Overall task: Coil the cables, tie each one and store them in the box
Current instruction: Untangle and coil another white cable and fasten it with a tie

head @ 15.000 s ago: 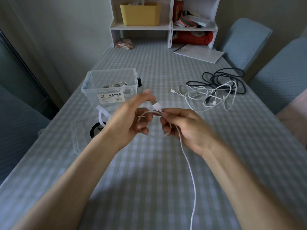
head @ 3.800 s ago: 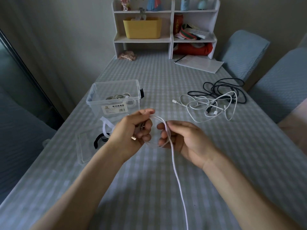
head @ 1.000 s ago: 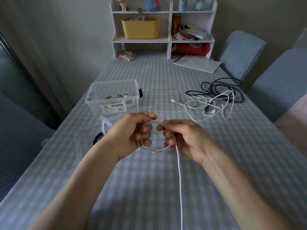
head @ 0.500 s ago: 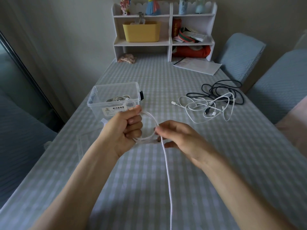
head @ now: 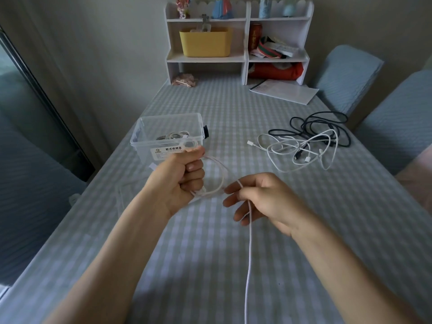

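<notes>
My left hand (head: 180, 181) is fisted around a small coil of white cable (head: 249, 242), whose loops stick out to the right of the fist. My right hand (head: 259, 197) is just right of the coil; the cable runs over its forefinger and hangs down towards me off the bottom of the view. The clear plastic box (head: 169, 136) stands behind my left hand with a coiled cable inside. A tangle of white cables (head: 301, 152) and a black cable (head: 327, 127) lie on the table at the right.
The box's clear lid (head: 131, 195) lies flat under my left wrist. A white shelf unit (head: 238, 40) with a yellow bin stands at the table's far end, papers (head: 284, 91) beside it. Blue chairs (head: 346, 76) stand at the right.
My right hand has slid away from the coil to the right and lower, letting the cable run over its fingers. My left hand keeps its grip on the loops.
</notes>
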Motion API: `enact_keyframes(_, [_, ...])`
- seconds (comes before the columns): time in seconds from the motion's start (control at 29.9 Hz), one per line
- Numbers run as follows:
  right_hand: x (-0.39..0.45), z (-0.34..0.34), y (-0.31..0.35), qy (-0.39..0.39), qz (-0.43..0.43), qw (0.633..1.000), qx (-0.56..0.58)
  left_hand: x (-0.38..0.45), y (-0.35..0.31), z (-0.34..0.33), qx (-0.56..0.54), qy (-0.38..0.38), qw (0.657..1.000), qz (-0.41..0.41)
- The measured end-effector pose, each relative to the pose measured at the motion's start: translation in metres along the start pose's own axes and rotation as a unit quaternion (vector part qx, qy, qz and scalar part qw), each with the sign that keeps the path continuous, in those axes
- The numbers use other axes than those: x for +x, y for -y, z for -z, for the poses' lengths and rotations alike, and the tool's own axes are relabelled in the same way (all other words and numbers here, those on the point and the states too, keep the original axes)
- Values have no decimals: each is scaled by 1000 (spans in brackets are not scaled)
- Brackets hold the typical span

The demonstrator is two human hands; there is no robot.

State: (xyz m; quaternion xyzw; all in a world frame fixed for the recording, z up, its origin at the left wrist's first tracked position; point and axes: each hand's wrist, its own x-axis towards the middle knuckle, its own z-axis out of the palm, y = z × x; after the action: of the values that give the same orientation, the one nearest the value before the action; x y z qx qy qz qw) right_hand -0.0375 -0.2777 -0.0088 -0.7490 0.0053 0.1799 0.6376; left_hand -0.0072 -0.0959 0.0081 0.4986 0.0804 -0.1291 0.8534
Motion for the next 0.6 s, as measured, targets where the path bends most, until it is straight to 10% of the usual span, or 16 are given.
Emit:
enact_keyframes(0.13, [14, 6, -15, -123, 71, 984, -104, -3, -6, 1, -55, 78, 994, 50])
enact_keyframes(0.33, [18, -1, -23, -39, 152, 975, -156, 5, 2, 4, -293, 76, 953, -20])
enact_keyframes(0.6, [14, -11, -20, 29, 151, 966, 207, 4, 19, -8, -265, -33, 962, -55])
